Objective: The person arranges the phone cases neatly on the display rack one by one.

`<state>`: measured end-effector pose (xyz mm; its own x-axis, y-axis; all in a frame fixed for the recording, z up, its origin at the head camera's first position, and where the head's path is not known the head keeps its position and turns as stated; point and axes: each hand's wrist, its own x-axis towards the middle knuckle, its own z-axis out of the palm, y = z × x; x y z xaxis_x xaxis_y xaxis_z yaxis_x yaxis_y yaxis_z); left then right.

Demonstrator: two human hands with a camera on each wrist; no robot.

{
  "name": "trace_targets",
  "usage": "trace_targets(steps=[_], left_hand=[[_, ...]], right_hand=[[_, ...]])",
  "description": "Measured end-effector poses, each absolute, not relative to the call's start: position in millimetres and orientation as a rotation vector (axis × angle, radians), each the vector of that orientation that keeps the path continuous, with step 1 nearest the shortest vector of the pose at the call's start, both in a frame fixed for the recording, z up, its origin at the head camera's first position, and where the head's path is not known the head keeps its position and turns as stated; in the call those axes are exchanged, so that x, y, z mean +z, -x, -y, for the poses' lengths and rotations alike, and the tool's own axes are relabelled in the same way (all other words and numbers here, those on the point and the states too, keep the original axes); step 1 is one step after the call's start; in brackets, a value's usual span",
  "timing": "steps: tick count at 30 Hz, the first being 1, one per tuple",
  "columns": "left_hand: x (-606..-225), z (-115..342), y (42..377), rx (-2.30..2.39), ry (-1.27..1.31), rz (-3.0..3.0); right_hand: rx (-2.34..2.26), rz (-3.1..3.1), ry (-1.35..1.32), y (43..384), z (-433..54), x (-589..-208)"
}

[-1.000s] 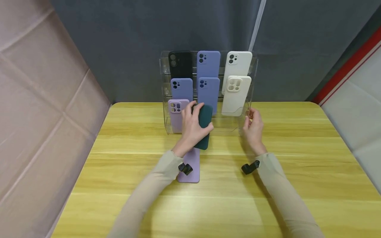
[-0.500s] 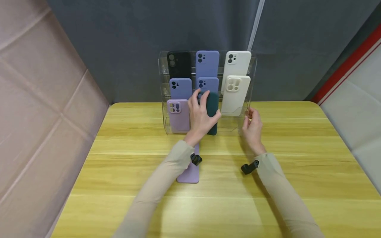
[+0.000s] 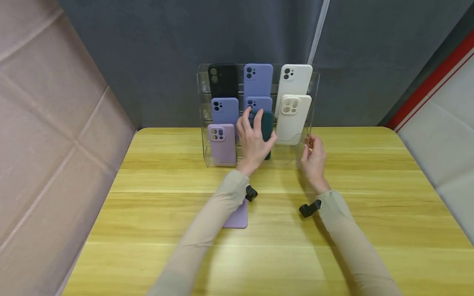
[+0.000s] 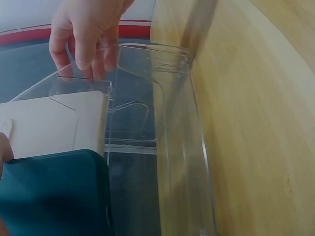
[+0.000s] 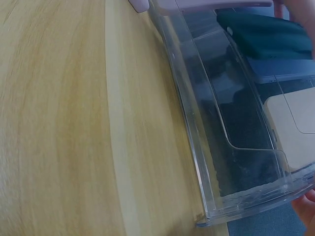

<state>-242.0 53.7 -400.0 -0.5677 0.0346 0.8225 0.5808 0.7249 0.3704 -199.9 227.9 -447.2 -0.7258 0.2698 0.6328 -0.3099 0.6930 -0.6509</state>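
My left hand (image 3: 255, 137) grips a dark green phone case (image 3: 267, 127) by its sides, fingers spread over its upper part and thumb at the right edge. The case stands tilted before the middle column of a clear tiered display stand (image 3: 284, 156), overlapping a blue-purple phone case (image 3: 259, 101) behind it. In the right wrist view the green case (image 5: 270, 37) is above the stand's front tier. My right hand (image 3: 314, 162) holds the stand's right side panel, its fingers (image 4: 84, 51) over the edge in the left wrist view.
The stand bears a black case (image 3: 224, 80), more blue-purple ones, two white cases (image 3: 293, 123) at right and a lilac case (image 3: 223, 150) at bottom left. Another lilac case (image 3: 238, 218) lies on the wooden table, partly under my left forearm. A grey curtain (image 3: 166, 61) hangs behind.
My left hand has carried the green case up and to the right, from in front of the lilac case to the stand's middle column. My right hand stays at the side panel.
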Motion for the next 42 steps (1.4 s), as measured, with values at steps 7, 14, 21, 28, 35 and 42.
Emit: trace_targets(steps=[7, 14, 21, 28, 35, 42], left_hand=[[-410.1, -56.3, 246.2, -0.710, 0.450, 2.049], [-419.0, -57.0, 245.4, -0.677, 0.439, 2.079], [-427.2, -60.0, 245.7, -0.685, 0.398, 2.099], [-431.7, -62.7, 244.2, -0.679, 0.367, 2.087], [-433.0, -63.2, 243.3, -0.694, 0.339, 2.090], [-440.5, -63.6, 239.9, -0.626, 0.314, 2.132]], right_hand=[[0.992, 2.163, -0.032, 199.6, -228.1, -447.9], [1.026, 2.170, -0.026, 199.2, -228.3, -448.2], [1.016, 2.174, -0.028, 198.6, -228.1, -447.8], [1.007, 2.173, -0.029, 199.3, -229.6, -449.3], [1.021, 2.176, -0.023, 198.5, -228.5, -448.0], [1.039, 2.179, -0.021, 197.9, -228.0, -446.9]])
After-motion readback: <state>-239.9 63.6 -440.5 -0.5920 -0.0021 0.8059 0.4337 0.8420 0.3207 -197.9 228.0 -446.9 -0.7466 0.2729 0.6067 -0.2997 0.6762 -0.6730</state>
